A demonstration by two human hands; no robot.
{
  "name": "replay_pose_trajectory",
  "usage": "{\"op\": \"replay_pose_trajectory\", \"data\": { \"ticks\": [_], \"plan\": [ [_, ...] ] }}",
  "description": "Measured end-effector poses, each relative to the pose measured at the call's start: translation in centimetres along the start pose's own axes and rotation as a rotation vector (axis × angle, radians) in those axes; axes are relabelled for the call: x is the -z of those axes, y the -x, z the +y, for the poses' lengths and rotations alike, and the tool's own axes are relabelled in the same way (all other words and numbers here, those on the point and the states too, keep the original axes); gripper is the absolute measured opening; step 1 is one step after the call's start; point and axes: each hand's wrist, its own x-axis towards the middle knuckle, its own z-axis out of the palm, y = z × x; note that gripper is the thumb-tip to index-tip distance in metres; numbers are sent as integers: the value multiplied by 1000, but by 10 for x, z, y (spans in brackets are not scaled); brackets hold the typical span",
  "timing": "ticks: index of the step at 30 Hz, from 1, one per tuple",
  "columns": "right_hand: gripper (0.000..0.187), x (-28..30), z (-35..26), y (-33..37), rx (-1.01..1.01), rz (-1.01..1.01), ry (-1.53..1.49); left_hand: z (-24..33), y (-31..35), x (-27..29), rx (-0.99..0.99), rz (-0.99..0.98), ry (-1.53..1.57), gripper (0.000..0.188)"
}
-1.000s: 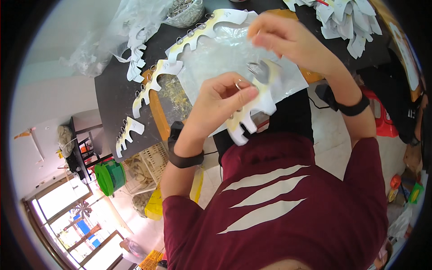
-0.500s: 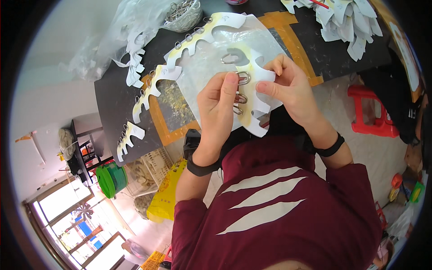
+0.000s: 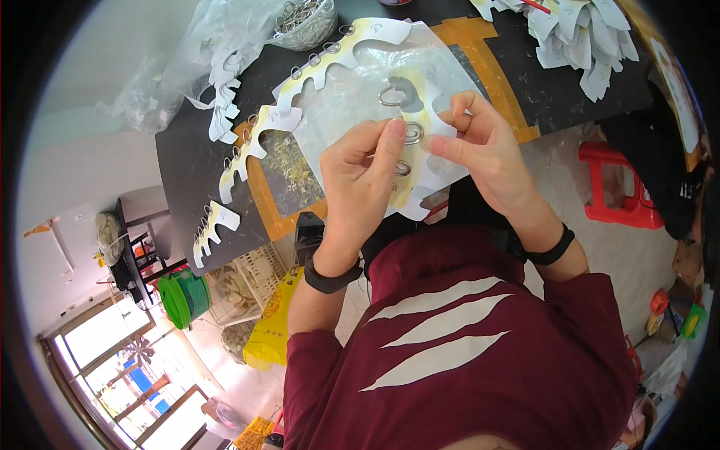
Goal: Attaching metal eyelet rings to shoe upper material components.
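Note:
Over the table I hold a white scalloped strip (image 3: 429, 159) with yellowish stains and several metal oval rings along its left edge. My left hand (image 3: 358, 176) is closed, thumb against fingers, at that edge beside a metal oval ring (image 3: 414, 133). Its fingertips appear to pinch the strip there, though the thumb partly hides the grip. My right hand (image 3: 491, 157) pinches the strip's scalloped right side between thumb and fingers. Another metal ring (image 3: 390, 96) hangs at the strip's upper end; a lower ring (image 3: 403, 168) sits just right of my left hand.
More ringed strips (image 3: 345, 52) lie along the table's left side. A clear bowl (image 3: 319, 34) of metal rings stands at the back, near plastic bags (image 3: 244, 22). White pieces (image 3: 577, 37) are heaped at the far right. A red stool (image 3: 619, 187) stands on the floor at right.
The held strip has tilted and turned between my hands, its lower end drawn up and leftward. My left hand has shifted slightly left. The right hand keeps nearly the same place.

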Motion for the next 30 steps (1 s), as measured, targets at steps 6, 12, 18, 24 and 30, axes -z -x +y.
{"op": "replay_pose_trajectory", "data": {
  "ticks": [6, 12, 18, 24, 30],
  "plan": [
    [31, -3, 4, 1, 25, 73, 16, 1, 3, -4, -43, 5, -17, 20],
    [32, -2, 5, 0, -14, 96, -18, -1, 3, -4, -85, -53, -46, 15],
    [32, -2, 10, 0, 23, 148, 42, -1, 1, -1, 150, -74, 182, 15],
    [33, -4, 8, 1, 117, 88, 63, -9, -7, 15, 538, -293, 674, 30],
    [33, -2, 12, 0, 117, 88, 116, -10, -11, 19, 649, -444, 720, 31]
  ]
}}
